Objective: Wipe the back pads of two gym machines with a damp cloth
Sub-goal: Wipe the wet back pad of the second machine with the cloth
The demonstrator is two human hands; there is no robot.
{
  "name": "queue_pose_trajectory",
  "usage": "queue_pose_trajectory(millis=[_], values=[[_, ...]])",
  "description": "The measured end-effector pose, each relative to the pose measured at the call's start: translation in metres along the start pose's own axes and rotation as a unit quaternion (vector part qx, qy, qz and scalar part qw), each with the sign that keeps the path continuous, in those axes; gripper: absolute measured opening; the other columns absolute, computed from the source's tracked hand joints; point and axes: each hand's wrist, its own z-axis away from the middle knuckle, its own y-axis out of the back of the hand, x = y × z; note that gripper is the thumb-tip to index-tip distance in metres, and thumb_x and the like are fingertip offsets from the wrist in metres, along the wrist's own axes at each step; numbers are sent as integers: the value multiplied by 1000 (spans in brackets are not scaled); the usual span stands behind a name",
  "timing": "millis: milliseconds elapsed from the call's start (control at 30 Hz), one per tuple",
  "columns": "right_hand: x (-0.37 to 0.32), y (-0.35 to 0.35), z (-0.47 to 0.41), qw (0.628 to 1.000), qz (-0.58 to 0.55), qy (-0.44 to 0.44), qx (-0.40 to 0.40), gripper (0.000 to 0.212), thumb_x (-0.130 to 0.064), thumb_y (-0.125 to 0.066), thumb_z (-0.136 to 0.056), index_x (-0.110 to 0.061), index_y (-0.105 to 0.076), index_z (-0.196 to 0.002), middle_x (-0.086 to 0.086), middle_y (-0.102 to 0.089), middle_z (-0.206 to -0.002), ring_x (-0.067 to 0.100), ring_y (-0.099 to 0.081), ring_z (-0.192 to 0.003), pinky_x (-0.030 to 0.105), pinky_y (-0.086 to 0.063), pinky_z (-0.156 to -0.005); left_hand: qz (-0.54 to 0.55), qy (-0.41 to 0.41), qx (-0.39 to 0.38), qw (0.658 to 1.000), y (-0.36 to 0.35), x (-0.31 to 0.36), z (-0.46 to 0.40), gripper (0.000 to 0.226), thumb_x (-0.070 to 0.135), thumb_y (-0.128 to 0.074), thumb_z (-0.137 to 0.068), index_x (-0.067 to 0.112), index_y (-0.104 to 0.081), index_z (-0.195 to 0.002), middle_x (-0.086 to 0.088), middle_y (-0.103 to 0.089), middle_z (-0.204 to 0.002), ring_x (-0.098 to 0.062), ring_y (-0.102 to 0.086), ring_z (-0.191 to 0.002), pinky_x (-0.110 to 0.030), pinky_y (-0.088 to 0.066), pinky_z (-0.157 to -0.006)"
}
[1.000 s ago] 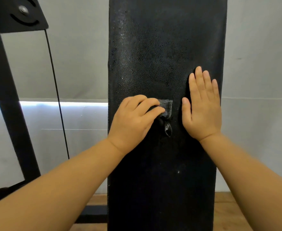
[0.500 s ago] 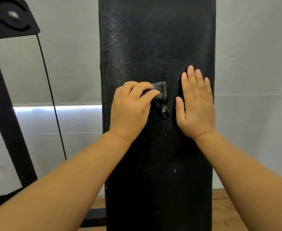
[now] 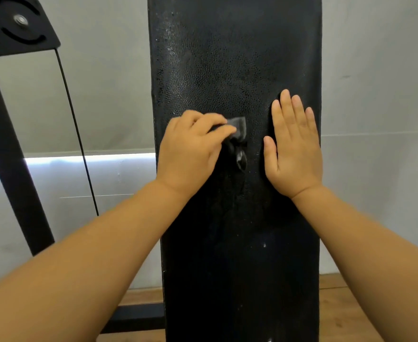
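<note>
Grey wall behind, and one tall black back pad (image 3: 235, 58) fills the middle, its top and bottom cut off. One dark cloth (image 3: 238, 130) sits mid-pad, mostly hidden under the left hand (image 3: 190, 149), whose curled fingers grip it against the pad. Right hand (image 3: 293, 149) lies flat, fingers straight, just beside. One cable (image 3: 75, 129) and a black frame post (image 3: 8, 144) stand left.
</note>
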Motion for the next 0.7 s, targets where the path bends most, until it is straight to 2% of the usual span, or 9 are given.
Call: queue_pose_trajectory(millis=[100, 267, 400, 533, 600, 700], values=[[0, 0, 0, 1000, -2, -4, -5, 58, -27, -31, -94, 1, -29, -145, 19, -23, -153, 32, -17, -142, 39, -4, -118, 14, 37, 17, 999, -2, 6, 0, 28, 8, -57, -78, 14, -75, -99, 1, -70, -103, -20, -43, -87, -32, -32, -74], [0, -1, 1, 1000, 0, -3, 3, 58, -26, -33, -93, 1, -30, -144, 20, -25, -152, 33, -19, -142, 40, -5, -118, 22, 22, 11, 999, -5, 32, 39, 27, 8, -60, -79, 12, -74, -101, -2, -69, -107, -23, -49, -89, -36, -41, -77], [0, -1, 1, 1000, 0, -3, 2, 58, -26, -33, -93, 1, -30, -145, 19, -25, -152, 33, -18, -142, 41, -6, -118, 12, -26, -19, 999, -6, 39, 62, 26, 5, -59, -84, 11, -73, -106, -4, -69, -110, -25, -54, -97, -36, -43, -85], [0, -1, 1, 1000, -5, -3, 4, 58, -25, -34, -93, 0, -31, -145, 19, -25, -152, 32, -18, -142, 39, -5, -118, -16, -124, -33, 992, 5, 10, 36, 37, 9, -37, -100, 11, -74, -100, -6, -70, -107, -24, -52, -96, -36, -40, -89], [1, 0, 1, 1000, -5, -4, 2, 58, -25, -34, -93, 0, -31, -145, 19, -25, -153, 32, -18, -142, 39, -5, -118, -29, -115, -15, 993, 8, -9, 21, 37, 9, -36, -100, 9, -73, -101, -7, -69, -108, -26, -53, -96, -39, -41, -92], [0, -1, 0, 1000, -5, -6, -2, 58, -26, -33, -93, 0, -30, -145, 18, -24, -153, 32, -17, -143, 39, -4, -118, -40, -61, 11, 997, 7, -24, 11, 26, 0, -52, -90, 6, -72, -105, -9, -69, -110, -32, -58, -94, -39, -45, -90]])
